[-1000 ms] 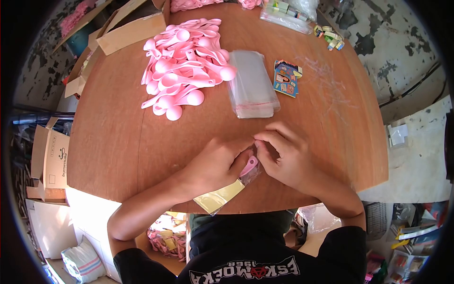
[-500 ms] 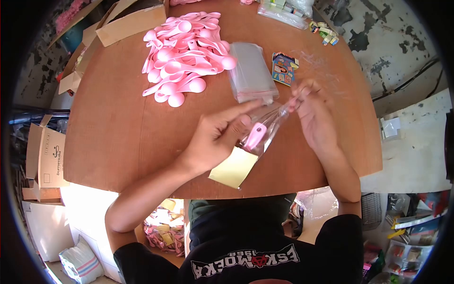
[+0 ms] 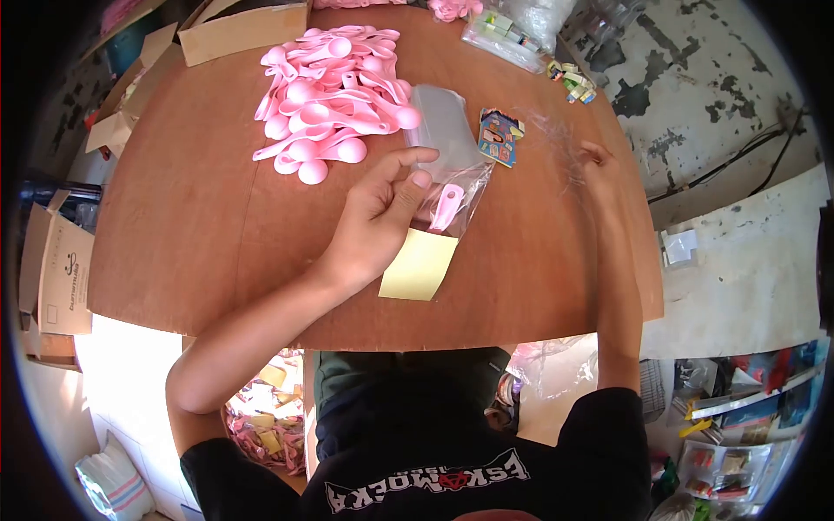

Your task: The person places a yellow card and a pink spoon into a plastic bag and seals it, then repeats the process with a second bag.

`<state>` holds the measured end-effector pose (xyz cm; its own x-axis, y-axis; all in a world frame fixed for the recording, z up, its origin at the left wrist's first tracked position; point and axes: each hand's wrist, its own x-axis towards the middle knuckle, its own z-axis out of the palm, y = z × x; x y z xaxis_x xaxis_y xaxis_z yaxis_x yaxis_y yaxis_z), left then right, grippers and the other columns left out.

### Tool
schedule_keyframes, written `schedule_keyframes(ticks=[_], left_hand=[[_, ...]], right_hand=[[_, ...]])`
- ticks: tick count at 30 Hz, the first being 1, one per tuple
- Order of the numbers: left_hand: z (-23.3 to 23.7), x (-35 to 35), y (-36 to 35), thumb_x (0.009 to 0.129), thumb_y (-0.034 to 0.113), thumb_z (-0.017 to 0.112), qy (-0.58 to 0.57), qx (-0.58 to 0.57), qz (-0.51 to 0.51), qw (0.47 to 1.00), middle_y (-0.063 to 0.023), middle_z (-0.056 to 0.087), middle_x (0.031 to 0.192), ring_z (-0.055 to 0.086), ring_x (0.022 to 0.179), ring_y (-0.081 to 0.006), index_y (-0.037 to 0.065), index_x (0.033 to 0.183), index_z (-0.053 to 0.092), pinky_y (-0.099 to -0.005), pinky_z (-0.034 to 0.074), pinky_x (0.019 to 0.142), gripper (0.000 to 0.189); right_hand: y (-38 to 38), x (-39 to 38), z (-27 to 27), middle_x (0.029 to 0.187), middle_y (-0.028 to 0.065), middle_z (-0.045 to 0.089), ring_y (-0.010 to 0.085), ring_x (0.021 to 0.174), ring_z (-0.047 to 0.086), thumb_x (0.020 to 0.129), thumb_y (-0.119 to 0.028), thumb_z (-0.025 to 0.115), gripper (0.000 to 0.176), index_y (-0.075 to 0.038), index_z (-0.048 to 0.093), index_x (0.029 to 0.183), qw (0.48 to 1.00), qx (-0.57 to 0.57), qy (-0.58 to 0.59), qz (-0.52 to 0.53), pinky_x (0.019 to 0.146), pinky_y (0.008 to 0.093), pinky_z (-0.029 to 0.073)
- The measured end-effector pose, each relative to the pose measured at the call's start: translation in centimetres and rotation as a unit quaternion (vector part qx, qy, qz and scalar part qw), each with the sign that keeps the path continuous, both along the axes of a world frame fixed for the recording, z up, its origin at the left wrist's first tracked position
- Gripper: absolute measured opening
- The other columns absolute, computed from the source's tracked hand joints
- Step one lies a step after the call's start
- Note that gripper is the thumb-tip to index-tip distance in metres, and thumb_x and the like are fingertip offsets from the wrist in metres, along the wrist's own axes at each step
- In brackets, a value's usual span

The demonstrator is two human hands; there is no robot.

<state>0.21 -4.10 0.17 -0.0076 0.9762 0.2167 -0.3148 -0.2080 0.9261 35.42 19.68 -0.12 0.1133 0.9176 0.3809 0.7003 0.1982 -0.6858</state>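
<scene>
My left hand (image 3: 375, 217) pinches a clear plastic bag (image 3: 473, 187) between thumb and fingers, above the near half of the table. Inside the bag, a pink spoon handle (image 3: 447, 207) with a hole at its end shows above a yellow card (image 3: 420, 266); the rest of the spoon is hidden. My right hand (image 3: 599, 174) is away from the bag at the table's right side, beside thin clear plastic strips (image 3: 560, 143). Its fingers are curled together, and anything between them is too small to make out.
A heap of pink spoons (image 3: 334, 95) lies at the back left, next to a stack of clear bags (image 3: 443, 122). A small colourful box (image 3: 501, 136) sits right of the stack. Cardboard boxes (image 3: 243, 33) stand at the far left edge.
My right hand has let go of the bag's top end and moved right to the plastic strips. My left hand still holds the bag, whose top now hangs loose.
</scene>
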Motion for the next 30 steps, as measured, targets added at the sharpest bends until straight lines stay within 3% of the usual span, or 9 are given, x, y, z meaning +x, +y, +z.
schedule_keyframes(ticks=[3, 9, 11, 14, 18, 19, 21, 25, 30], left_hand=[[-0.8, 0.1, 0.4, 0.105, 0.022, 0.047, 0.029, 0.031, 0.009, 0.999, -0.012, 0.069, 0.1, 0.065, 0.089, -0.0112, 0.0, 0.13, 0.047, -0.0252, 0.051, 0.076, 0.034], [1.3, 0.2, -0.6, 0.105, 0.021, 0.047, 0.03, 0.046, -0.012, 0.998, -0.012, 0.068, 0.101, 0.064, 0.09, -0.0113, 0.0, 0.133, 0.043, -0.026, 0.051, 0.077, 0.035], [1.9, 0.6, -1.2, 0.105, 0.019, 0.046, 0.046, 0.081, -0.014, 0.996, -0.0118, 0.068, 0.101, 0.064, 0.088, -0.0112, 0.002, 0.141, 0.036, -0.0262, 0.051, 0.077, 0.041], [2.7, 1.0, -2.3, 0.105, 0.018, 0.046, 0.019, 0.092, -0.042, 0.995, -0.0116, 0.069, 0.101, 0.065, 0.088, -0.012, 0.003, 0.147, 0.031, -0.0265, 0.051, 0.079, 0.047], [3.3, 0.9, -3.3, 0.1, 0.015, 0.055, 0.05, 0.145, -0.014, 0.988, -0.0193, 0.061, 0.123, 0.057, 0.118, -0.0207, 0.007, 0.154, 0.016, -0.0364, 0.044, 0.102, 0.067], [3.2, 0.5, -3.4, 0.096, 0.015, 0.061, 0.047, 0.166, -0.017, 0.985, -0.0224, 0.047, 0.14, 0.043, 0.135, -0.0268, 0.006, 0.155, 0.011, -0.043, 0.032, 0.113, 0.078], [3.5, -0.5, -3.9, 0.094, 0.015, 0.064, 0.111, 0.188, 0.021, 0.976, -0.0222, 0.042, 0.144, 0.039, 0.138, -0.029, 0.004, 0.154, 0.012, -0.0442, 0.029, 0.114, 0.081], [3.8, -0.6, -4.4, 0.087, 0.016, 0.074, 0.254, 0.15, 0.067, 0.953, -0.0206, 0.033, 0.151, 0.034, 0.141, -0.0324, 0.003, 0.153, 0.014, -0.0466, 0.026, 0.116, 0.091], [3.8, 0.1, -2.7, 0.083, 0.01, 0.078, 0.354, 0.153, 0.06, 0.921, -0.0181, 0.038, 0.147, 0.041, 0.135, -0.0295, 0.004, 0.152, 0.02, -0.0437, 0.038, 0.109, 0.09]], right_hand=[[-3.8, -3.0, 2.4, 0.094, 0.0043, 0.07, 0.01, 0.084, 0.062, 0.093, -0.01, 0.063, 0.021, -0.002, 0.069, 0.111, 0.993, 0.076, 0.059, 0.062, 0.073, 0.0216, 0.047], [-16.1, -11.7, 7.6, 0.113, 0.007, 0.066, 0.0136, 0.108, 0.06, 0.092, -0.018, 0.068, 0.037, -0.001, 0.061, 0.125, 0.868, -0.195, 0.139, 0.436, 0.091, 0.029, 0.049], [-19.2, -14.1, 6.5, 0.115, 0.0083, 0.064, 0.0147, 0.112, 0.058, 0.093, -0.019, 0.068, 0.041, -0.002, 0.057, 0.128, 0.852, -0.184, 0.208, 0.443, 0.093, 0.031, 0.049], [-21.1, -16.7, 6.0, 0.107, 0.0064, 0.064, 0.0138, 0.096, 0.063, 0.093, -0.014, 0.068, 0.023, 0.0, 0.063, 0.11, 0.836, -0.081, 0.29, 0.458, 0.086, 0.0285, 0.05], [-20.9, -16.2, 9.4, 0.101, 0.0075, 0.066, 0.0123, 0.087, 0.064, 0.093, -0.009, 0.066, 0.013, 0.003, 0.066, 0.1, 0.847, -0.033, 0.224, 0.48, 0.081, 0.0263, 0.05], [-20.8, -15.6, 11.0, 0.096, 0.0076, 0.067, 0.0114, 0.085, 0.064, 0.092, -0.008, 0.066, 0.012, 0.003, 0.067, 0.097, 0.855, 0.054, 0.195, 0.478, 0.077, 0.0255, 0.05], [-20.9, -15.2, 12.3, 0.087, 0.0078, 0.067, 0.0102, 0.079, 0.063, 0.09, -0.006, 0.067, 0.01, 0.003, 0.068, 0.095, 0.857, 0.165, 0.234, 0.429, 0.069, 0.0246, 0.049], [-18.7, -15.9, 10.1, 0.089, 0.0083, 0.069, 0.0113, 0.076, 0.064, 0.087, -0.006, 0.069, 0.008, 0.002, 0.071, 0.089, 0.885, 0.1, 0.07, 0.449, 0.067, 0.0243, 0.049], [-19.6, -16.2, 9.9, 0.087, 0.0072, 0.07, 0.0103, 0.077, 0.063, 0.088, -0.007, 0.07, 0.01, 0.003, 0.071, 0.09, 0.882, 0.028, 0.171, 0.437, 0.069, 0.0245, 0.049]])
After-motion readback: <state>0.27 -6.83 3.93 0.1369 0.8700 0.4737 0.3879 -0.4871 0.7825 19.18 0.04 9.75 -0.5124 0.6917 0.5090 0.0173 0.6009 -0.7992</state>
